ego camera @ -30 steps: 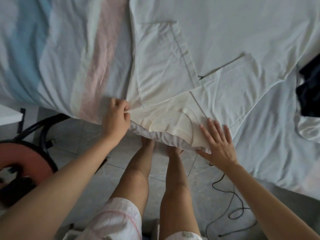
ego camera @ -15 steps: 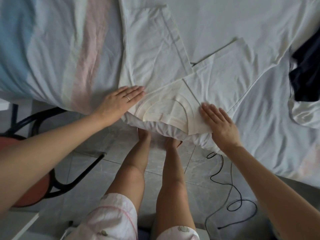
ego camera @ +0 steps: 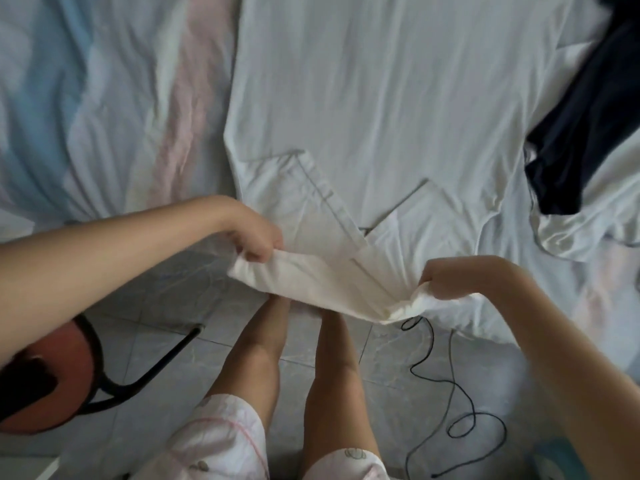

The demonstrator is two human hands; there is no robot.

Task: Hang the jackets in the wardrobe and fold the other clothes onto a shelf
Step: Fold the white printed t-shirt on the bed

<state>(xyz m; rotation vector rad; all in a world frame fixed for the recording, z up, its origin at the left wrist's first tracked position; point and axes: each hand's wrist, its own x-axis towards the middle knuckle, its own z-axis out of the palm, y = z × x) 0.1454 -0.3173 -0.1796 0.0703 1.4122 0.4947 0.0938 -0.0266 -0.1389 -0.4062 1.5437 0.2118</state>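
Observation:
A white T-shirt (ego camera: pixel 381 109) lies spread on the bed with both sleeves folded inward. Its collar end hangs over the bed's near edge and is lifted off the mattress. My left hand (ego camera: pixel 258 233) grips the left shoulder corner of the T-shirt, fingers curled round the cloth. My right hand (ego camera: pixel 441 277) grips the right shoulder corner in the same way. The fabric between the two hands is pulled into a taut band above my legs.
A dark navy garment (ego camera: pixel 585 133) lies on the bed at the right, over a white cloth (ego camera: pixel 571 237). The bedsheet (ego camera: pixel 86 98) has blue and pink stripes. A red chair (ego camera: pixel 52 372) stands at the lower left. A black cable (ego camera: pixel 450 386) trails across the tiled floor.
Both hands went from lying flat on the collar end to gripping its two corners. The collar end has been lifted off the bed's edge.

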